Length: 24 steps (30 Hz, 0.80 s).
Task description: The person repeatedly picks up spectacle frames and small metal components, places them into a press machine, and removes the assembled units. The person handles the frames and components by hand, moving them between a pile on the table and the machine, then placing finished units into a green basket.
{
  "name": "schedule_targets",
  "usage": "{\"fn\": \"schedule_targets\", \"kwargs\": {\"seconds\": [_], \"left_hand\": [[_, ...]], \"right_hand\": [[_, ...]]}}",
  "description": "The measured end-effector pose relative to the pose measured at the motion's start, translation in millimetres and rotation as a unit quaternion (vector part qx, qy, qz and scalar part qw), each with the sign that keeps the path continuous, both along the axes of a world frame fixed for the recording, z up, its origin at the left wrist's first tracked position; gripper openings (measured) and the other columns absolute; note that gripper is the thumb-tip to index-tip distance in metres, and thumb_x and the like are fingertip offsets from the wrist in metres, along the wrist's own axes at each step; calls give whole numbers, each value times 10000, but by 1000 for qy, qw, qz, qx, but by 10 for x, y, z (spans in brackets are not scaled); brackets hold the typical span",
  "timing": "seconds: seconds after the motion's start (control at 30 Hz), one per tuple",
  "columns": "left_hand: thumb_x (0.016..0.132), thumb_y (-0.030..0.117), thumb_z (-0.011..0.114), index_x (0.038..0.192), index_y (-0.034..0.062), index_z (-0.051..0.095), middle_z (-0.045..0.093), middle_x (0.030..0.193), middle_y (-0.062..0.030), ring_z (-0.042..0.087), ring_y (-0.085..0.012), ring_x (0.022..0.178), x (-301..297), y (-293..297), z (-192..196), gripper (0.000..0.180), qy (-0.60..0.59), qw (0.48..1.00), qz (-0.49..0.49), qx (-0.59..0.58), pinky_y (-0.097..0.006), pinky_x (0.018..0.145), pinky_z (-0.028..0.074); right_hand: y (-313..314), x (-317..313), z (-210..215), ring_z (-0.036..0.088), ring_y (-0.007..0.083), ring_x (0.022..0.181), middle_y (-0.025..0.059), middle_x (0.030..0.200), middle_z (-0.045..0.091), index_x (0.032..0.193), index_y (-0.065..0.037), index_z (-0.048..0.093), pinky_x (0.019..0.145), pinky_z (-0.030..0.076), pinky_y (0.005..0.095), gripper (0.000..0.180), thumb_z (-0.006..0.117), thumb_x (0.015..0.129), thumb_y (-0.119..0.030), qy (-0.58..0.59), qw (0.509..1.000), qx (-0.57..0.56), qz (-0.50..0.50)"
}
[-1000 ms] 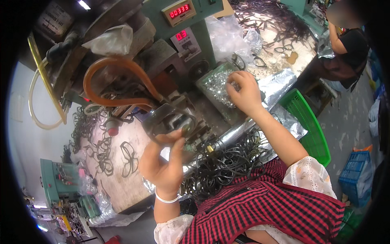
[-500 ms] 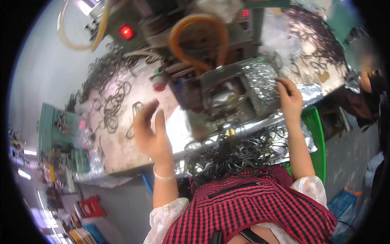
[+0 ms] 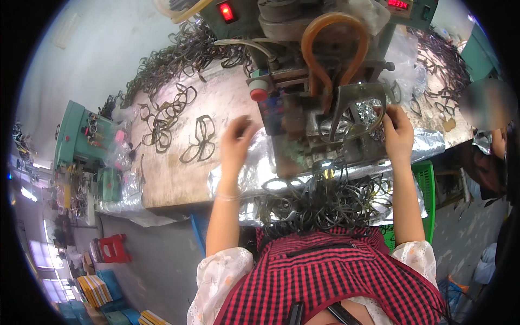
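My left hand (image 3: 236, 143) is raised beside the left side of a green bench machine (image 3: 295, 138). It is blurred, with thumb and fingers seemingly apart and nothing visible in them. My right hand (image 3: 398, 127) is at the machine's right side, by a heap of small shiny metal bits (image 3: 371, 110). Its fingers are bent together at the heap's edge; whatever they pinch is hidden. Left of these fingers stands a dark rounded frame (image 3: 337, 108) with a see-through middle. Below the machine, many dark looped pieces like eyeglass fronts (image 3: 319, 203) lie heaped on silver foil (image 3: 246, 170).
More dark loops (image 3: 168, 116) lie on the wooden table (image 3: 179, 181) at left and in a pile (image 3: 441, 59) at back right. A red button (image 3: 258, 95) sticks out from the machine. A green basket (image 3: 425, 184) is below right. Another person's hand (image 3: 498, 142) shows at far right.
The view has shifted, and more of the table at left shows. My left hand has drawn its fingers in. My right hand stays by the metal bits.
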<state>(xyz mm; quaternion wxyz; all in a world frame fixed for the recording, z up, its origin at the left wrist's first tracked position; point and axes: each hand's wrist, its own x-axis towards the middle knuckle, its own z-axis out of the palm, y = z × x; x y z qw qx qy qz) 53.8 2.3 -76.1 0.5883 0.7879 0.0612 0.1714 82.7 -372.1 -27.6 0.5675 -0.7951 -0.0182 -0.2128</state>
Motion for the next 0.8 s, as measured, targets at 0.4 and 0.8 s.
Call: {"fn": "schedule_targets", "kwargs": {"seconds": [0.4,0.8], "left_hand": [[692,163,745,929,75,705,655,906,-152,630,-322,830,-323,1405,-244,255,116,855,193,468,-405,744,498],[881,32,629,995,5,556,630,891,-103,626,-173,785,-439,-116,905,138,-248,961,117,-32,-281,730,524]], "right_hand": [[262,-510,650,657,179,853,85,906,698,966,-9,707,792,488,283,159,671,812,-26,-82,989,-32,119],[833,-173,535,644,135,903,95,945,681,1175,28,561,812,498,252,380,659,810,-11,7,955,241,172]]}}
